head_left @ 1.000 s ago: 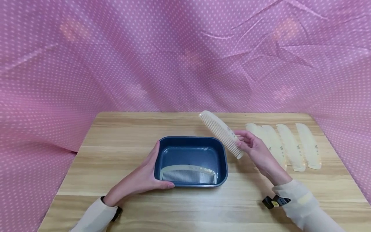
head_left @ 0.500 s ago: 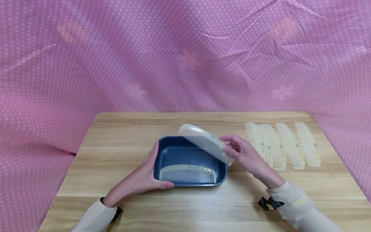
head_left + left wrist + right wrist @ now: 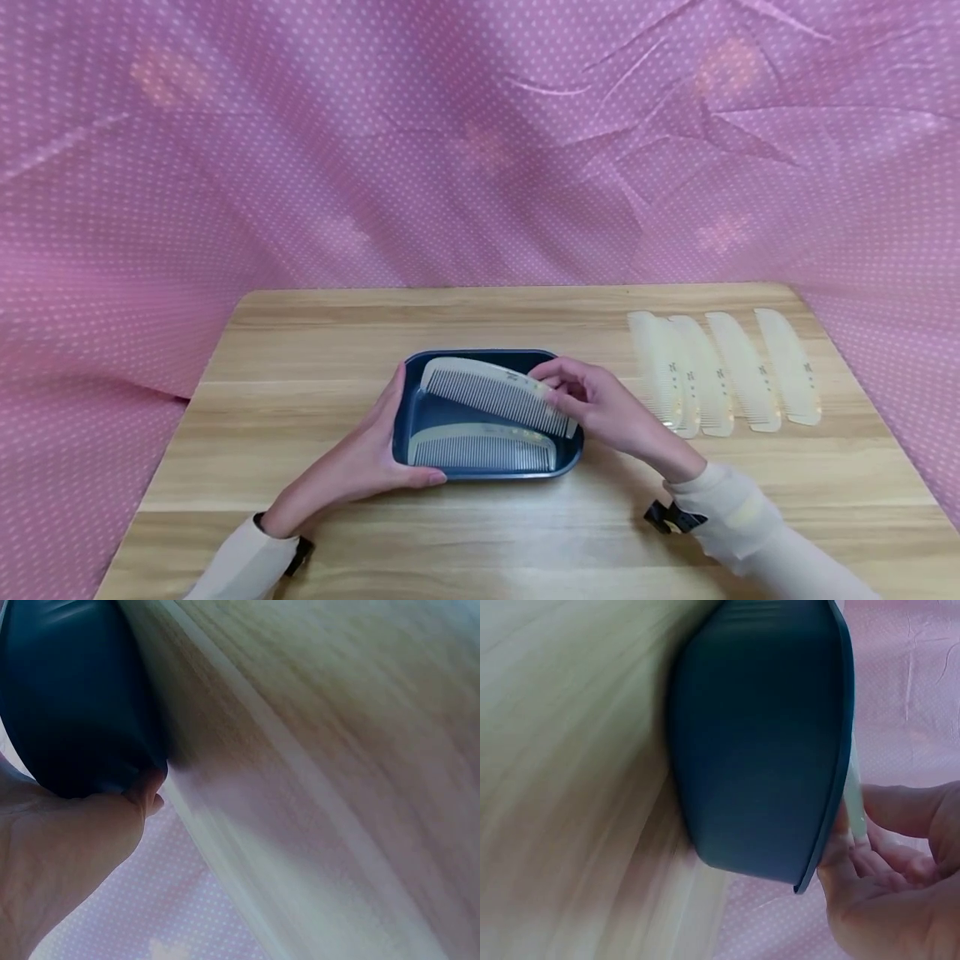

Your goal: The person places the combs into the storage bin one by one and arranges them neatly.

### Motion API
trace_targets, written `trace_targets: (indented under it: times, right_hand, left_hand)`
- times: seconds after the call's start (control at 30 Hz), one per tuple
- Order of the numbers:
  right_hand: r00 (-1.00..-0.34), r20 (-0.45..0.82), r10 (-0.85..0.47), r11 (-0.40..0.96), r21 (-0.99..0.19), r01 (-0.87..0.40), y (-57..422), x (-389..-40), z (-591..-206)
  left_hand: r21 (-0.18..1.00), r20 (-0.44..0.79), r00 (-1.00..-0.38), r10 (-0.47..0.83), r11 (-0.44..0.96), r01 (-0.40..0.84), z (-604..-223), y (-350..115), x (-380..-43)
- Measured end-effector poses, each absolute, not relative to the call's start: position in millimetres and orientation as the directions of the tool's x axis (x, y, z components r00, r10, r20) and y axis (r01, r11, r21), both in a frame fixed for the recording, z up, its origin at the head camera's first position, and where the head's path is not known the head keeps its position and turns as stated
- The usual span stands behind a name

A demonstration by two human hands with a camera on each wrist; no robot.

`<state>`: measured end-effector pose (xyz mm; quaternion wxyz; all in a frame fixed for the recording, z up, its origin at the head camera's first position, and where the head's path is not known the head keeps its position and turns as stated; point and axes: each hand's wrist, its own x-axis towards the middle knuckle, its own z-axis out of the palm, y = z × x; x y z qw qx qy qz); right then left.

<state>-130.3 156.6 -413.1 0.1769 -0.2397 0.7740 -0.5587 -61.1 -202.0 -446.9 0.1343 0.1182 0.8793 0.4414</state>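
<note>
A dark blue rectangular plastic box (image 3: pixel 487 477) stands on the table. My left hand (image 3: pixel 367 450) holds its left end, thumb along the near side and fingers at the far left corner; the left wrist view shows this hand (image 3: pixel 75 847) against the box wall (image 3: pixel 82 690). Inside, along the near side, lies a pale cream comb (image 3: pixel 480 447), teeth toward me. My right hand (image 3: pixel 600 404) pinches a second cream comb (image 3: pixel 487 390) by its right end, tilted over the box opening. In the right wrist view, thumb and fingers (image 3: pixel 900 806) grip that comb (image 3: pixel 853 795) beside the rim.
Several more cream combs (image 3: pixel 738 367) lie side by side at the right of the wooden table (image 3: pixel 315 333), the leftmost ones overlapping. Pink dotted cloth (image 3: pixel 450 167) hangs behind the table and at its sides.
My right hand has carried its comb left and toward me, from beside the box to over its opening, turning it closer to level. The left hand stays on the box.
</note>
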Motion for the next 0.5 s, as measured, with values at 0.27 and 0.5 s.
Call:
trace_targets:
  times: [0.27, 0.5]
  right_hand:
    - [-0.792, -0.054, -0.608, 0.36, -0.908, -0.214, 145, -128, -410]
    - [-0.748, -0.045, -0.663, 0.451, -0.821, -0.351, 131, -124, -414]
  left_hand:
    - [0.804, -0.11, -0.936, 0.335, 0.583, 0.114, -447, -200, -63]
    - [0.795, -0.152, -0.937, 0.315, 0.602, 0.073, -449, -201, -61]
